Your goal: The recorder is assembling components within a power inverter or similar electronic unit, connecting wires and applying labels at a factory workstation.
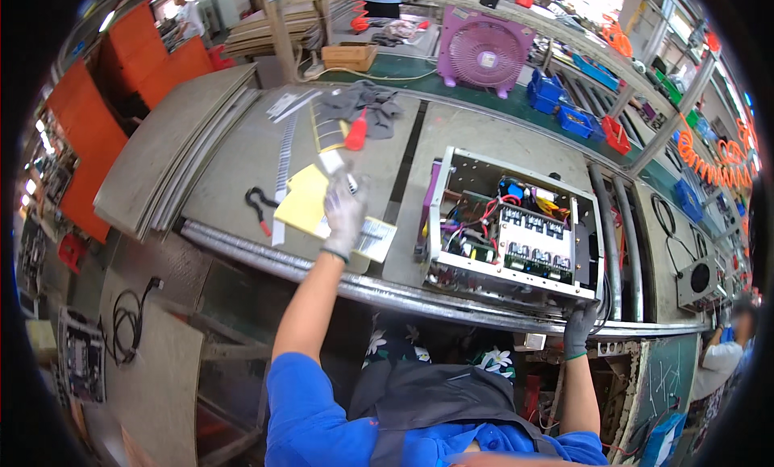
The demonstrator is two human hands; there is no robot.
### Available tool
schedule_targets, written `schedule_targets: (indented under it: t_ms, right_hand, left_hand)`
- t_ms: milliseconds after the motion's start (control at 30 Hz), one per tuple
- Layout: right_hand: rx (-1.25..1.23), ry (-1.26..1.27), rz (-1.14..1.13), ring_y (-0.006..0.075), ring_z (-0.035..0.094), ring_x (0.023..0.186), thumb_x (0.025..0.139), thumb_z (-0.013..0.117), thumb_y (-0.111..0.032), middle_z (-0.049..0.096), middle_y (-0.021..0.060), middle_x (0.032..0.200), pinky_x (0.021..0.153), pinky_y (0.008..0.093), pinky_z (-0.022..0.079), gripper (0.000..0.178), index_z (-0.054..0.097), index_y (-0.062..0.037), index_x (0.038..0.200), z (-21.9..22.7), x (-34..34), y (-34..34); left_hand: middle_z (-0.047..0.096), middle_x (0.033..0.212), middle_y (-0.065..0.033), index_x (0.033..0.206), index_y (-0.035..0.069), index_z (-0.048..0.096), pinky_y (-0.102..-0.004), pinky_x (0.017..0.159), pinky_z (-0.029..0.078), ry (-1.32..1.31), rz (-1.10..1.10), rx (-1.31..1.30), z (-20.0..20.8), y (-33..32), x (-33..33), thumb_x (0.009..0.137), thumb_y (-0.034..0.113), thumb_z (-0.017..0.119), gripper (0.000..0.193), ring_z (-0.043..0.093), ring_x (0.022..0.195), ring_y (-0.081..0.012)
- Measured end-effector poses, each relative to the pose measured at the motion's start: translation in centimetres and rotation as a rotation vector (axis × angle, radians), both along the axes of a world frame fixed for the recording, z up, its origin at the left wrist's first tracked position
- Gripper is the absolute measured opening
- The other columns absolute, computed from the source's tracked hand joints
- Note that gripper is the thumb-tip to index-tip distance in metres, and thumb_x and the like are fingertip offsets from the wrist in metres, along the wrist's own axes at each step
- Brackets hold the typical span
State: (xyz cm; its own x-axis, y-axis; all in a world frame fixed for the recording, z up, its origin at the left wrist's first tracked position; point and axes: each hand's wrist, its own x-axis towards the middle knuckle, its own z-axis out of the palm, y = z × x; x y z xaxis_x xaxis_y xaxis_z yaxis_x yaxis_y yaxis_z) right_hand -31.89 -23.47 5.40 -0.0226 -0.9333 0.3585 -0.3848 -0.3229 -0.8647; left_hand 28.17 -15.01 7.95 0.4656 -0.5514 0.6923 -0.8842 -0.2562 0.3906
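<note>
My left hand [344, 213], in a white glove, is over yellow sheets [302, 203] and a white printed sheet [376, 240] on the bench. Its fingers are smeared by motion, and a small pale thing shows at them, too blurred to name. Just beyond lies a blurred red bottle [355, 133] beside a grey cloth [379, 104]. An open metal equipment case [516, 275] with circuit boards and coloured wires sits to the right. My right hand [580, 328], in a grey glove, is closed on its near right corner; the fingertips are partly hidden.
Black-and-red pliers [260, 209] lie left of the sheets. Stacked grey boards [173, 153] stand at the left. A purple fan [486, 52] and blue bins [546, 92] line the back. Metal rollers [629, 245] are right of the case. Another person [723, 354] is at far right.
</note>
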Motion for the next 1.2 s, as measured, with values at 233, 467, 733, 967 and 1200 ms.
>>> schedule_targets:
  t_ms: [233, 467, 733, 967, 1200]
  right_hand:
    - [-0.013, 0.196, -0.106, 0.0219, 0.062, 0.089, 0.084, 0.040, 0.006, 0.067, 0.0143, 0.097, 0.082, 0.0366, 0.050, 0.037, 0.061, 0.0060, 0.114, 3.4, 2.9, 2.2]
    - [0.225, 0.326, 0.033, 0.0270, 0.064, 0.105, 0.088, 0.053, -0.006, 0.069, 0.0157, 0.108, 0.093, 0.0377, 0.049, 0.037, 0.058, 0.0055, 0.123, 1.6, -1.8, 2.2]
    - [0.010, -0.170, 0.239, 0.0280, 0.053, 0.132, 0.078, 0.058, -0.011, 0.056, 0.0173, 0.137, 0.110, 0.0399, 0.042, 0.068, 0.043, 0.0051, 0.142, 19.6, 3.9, 9.3]
    - [-0.372, -0.070, 0.481, 0.0413, 0.031, 0.146, 0.086, 0.061, -0.015, 0.029, 0.0303, 0.155, 0.116, 0.0471, 0.031, 0.069, 0.038, -0.0042, 0.151, 18.3, 15.9, 13.5]
    - [0.161, -0.701, 0.204, 0.0178, 0.066, 0.088, 0.083, 0.067, -0.008, 0.056, 0.0114, 0.122, 0.065, 0.0256, 0.055, 0.058, 0.049, -0.0063, 0.138, 20.1, 8.3, 11.9]
  left_hand:
    - [0.053, 0.142, -0.0214, 0.149, 0.019, 0.045, -0.0541, 0.106, 0.040, 0.021, 0.294, 0.298, -0.2, -13.5, 9.4, 0.087, 0.055, 0.059, 0.073, 0.049, 0.133, -0.0390]
    - [0.065, 0.120, -0.0147, 0.141, 0.014, 0.053, -0.0449, 0.089, 0.051, 0.059, 0.197, 0.372, 1.0, -11.5, 10.1, 0.086, 0.033, 0.065, 0.060, 0.065, 0.103, -0.0359]
    - [0.057, 0.122, -0.0105, 0.148, 0.001, 0.036, -0.0312, 0.086, 0.051, 0.938, -0.596, -0.422, 11.2, 6.1, -6.4, 0.097, 0.031, 0.066, 0.067, 0.061, 0.100, -0.0197]
    - [0.050, 0.141, -0.0139, 0.153, 0.002, 0.032, -0.0373, 0.109, 0.040, 1.120, -0.881, -0.156, 14.2, 9.2, -34.4, 0.105, 0.023, 0.050, 0.055, 0.049, 0.130, -0.0236]
    - [0.068, 0.120, -0.0162, 0.118, 0.002, 0.068, -0.0414, 0.099, 0.047, 0.423, -1.286, 0.064, 15.6, 9.1, -32.7, 0.093, 0.008, 0.064, 0.026, 0.064, 0.112, -0.0326]
